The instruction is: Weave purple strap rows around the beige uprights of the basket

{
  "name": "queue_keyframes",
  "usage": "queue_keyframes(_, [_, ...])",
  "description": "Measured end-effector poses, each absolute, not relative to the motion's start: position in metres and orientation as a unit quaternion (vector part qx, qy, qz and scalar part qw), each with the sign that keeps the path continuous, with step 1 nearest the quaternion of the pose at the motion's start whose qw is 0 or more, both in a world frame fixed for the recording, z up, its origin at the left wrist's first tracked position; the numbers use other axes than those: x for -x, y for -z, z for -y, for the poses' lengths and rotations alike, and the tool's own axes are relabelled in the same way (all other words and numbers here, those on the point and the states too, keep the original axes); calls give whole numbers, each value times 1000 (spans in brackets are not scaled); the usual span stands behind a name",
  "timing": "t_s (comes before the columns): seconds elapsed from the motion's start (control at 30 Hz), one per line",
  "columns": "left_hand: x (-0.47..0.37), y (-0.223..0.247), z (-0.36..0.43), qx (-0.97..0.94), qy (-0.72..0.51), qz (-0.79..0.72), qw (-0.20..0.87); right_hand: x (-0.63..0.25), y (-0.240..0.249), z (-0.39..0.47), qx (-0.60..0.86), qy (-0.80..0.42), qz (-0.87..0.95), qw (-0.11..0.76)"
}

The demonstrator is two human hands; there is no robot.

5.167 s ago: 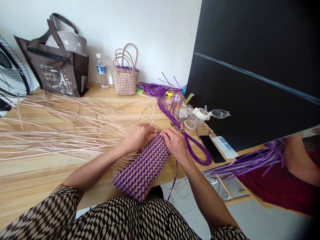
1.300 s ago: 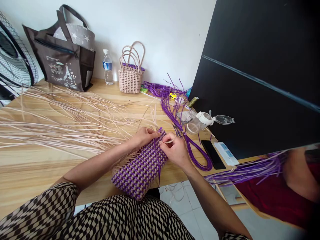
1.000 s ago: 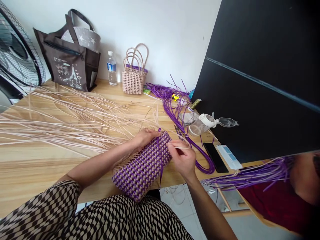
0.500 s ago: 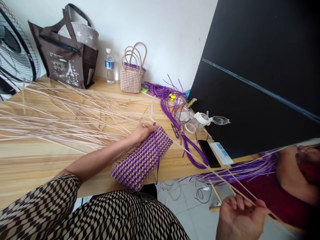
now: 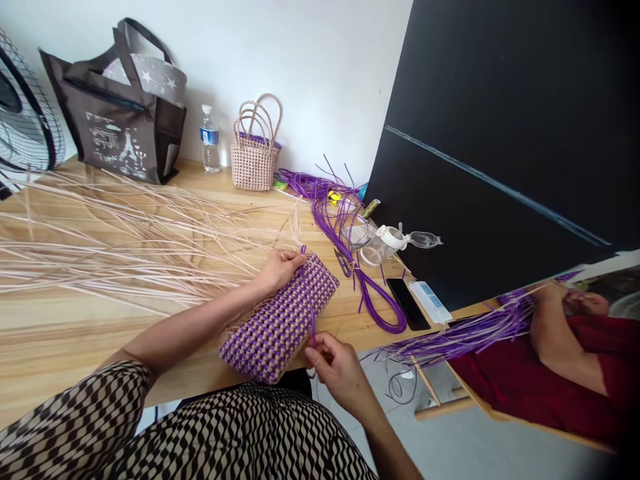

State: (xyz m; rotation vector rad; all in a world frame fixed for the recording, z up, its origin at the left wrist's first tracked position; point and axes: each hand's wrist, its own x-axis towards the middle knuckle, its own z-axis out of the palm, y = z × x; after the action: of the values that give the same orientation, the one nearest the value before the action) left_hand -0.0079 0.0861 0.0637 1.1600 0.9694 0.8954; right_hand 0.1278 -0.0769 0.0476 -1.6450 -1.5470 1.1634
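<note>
A purple and beige woven piece (image 5: 280, 320) lies tilted at the table's front edge. My left hand (image 5: 284, 268) is closed on its far upper corner, where a purple strip makes a small loop. My right hand (image 5: 336, 365) pinches a purple strip (image 5: 313, 325) beside the right edge of the weave. Long beige strips (image 5: 125, 247) spread leftward over the table from behind the piece.
On the wooden table (image 5: 175, 347) stand a dark bag (image 5: 120, 127), a bottle (image 5: 211, 141) and a small woven basket (image 5: 255, 163). Purple strips (image 5: 325, 200), scissors (image 5: 343, 263), a clear jug (image 5: 383, 247) and a phone (image 5: 409, 304) lie rightward. Another person's arm (image 5: 563, 347) is far right.
My right hand has let go of the beige strand at the lower right, moved left to the weave and taken the purple strip. My left hand remains at the same corner.
</note>
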Motion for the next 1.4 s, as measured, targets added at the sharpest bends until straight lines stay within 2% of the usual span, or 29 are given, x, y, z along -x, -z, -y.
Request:
queue_keyframes(0.1, [8,-61,-89,-532,-382,-431,620,-146,-93,65,628,-251,688,265])
queue_keyframes(0.23, [9,-58,-91,-566,-358,-427,608,-168,-151,29,622,-27,739,257])
queue_keyframes(0.33, [10,-58,-91,-581,-347,-410,612,-181,-175,-16,614,73,745,250])
queue_keyframes(0.43, [11,-61,-89,-599,-346,-372,619,-199,-175,-66,637,115,728,224])
queue_keyframes(0.6, [7,-62,-86,-612,-357,-332,623,-223,-142,-115,663,75,734,127])
queue_keyframes(0.77, [6,-60,-87,-615,-370,-362,595,-209,-123,-82,581,43,781,227])
queue_keyframes(0.9, [8,-63,-87,-619,-379,-366,583,-194,-120,-41,531,-101,831,131])
queue_keyframes(1.0, [8,-65,-86,-629,-369,-369,576,-189,-125,-29,505,-144,843,117])
queue_keyframes(1.2, [7,-61,-85,-646,-360,-358,569,-178,-120,-52,409,-323,807,277])
queue_keyframes(1.3, [7,-59,-85,-645,-362,-358,570,-172,-102,-66,458,-382,721,353])
queue_keyframes(1.4, [6,-59,-83,-658,-366,-346,560,-167,-92,-71,539,-387,643,382])
